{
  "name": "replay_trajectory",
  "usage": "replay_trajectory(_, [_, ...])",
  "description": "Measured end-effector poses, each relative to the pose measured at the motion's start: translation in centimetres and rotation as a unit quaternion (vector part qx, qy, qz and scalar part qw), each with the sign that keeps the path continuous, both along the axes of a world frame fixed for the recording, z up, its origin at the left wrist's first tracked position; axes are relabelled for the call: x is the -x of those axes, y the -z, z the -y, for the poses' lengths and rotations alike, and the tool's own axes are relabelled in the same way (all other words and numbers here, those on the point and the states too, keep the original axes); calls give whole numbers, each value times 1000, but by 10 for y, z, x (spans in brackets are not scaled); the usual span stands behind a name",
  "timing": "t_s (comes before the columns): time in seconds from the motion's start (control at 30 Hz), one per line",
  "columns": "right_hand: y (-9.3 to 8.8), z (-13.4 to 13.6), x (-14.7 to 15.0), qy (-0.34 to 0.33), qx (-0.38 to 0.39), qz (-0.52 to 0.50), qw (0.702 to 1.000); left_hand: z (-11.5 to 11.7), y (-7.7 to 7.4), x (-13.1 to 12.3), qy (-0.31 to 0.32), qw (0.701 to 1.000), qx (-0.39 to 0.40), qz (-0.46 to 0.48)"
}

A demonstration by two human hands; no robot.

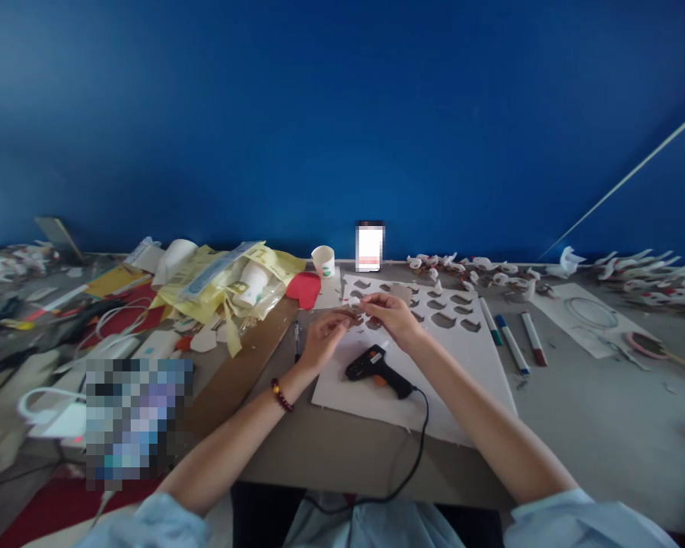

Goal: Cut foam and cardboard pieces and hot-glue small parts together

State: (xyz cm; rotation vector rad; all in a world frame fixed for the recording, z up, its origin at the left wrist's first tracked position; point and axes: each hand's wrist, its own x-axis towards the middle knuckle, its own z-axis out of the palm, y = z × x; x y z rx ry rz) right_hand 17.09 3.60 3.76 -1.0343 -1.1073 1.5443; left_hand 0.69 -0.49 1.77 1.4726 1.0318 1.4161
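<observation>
My left hand [324,339] and my right hand [393,318] meet over the far part of a white foam sheet [468,396]. Both are closed, fingertips pinching a small white piece [355,303] whose exact shape is too small to make out. Bird-like curved holes are cut in rows through the sheet beyond my hands. Below them a black glue gun [380,367] lies on its side on the sheet, its cord running toward me. A dark pen [297,340] rests just left of my left hand.
Three markers [512,344] lie right of the sheet. Small white bird figures [485,264] line the back edge, with more piled at far right. A lit phone [369,247] and paper cup [323,261] stand behind. Yellow packaging [205,285] and cables clutter the left.
</observation>
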Motion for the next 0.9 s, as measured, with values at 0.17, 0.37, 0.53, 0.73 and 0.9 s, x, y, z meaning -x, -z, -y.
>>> replay_trajectory(0.17, [1,2,1,3,1,-5,1000,-3,7,0,-14,1000,1,-15])
replay_trajectory(0.37, [-10,2,-3,9,-35,25,999,0,3,0,-35,999,38,-1])
replay_trajectory(0.53, [-33,-5,-39,38,-99,128,986,-4,8,5,-59,996,57,-30])
replay_trajectory(0.73, [-41,-34,-116,173,-159,233,944,-12,22,7,-69,993,31,-93])
replay_trajectory(0.9, [-10,-84,-176,277,-135,347,886,-11,23,5,-71,992,20,-102])
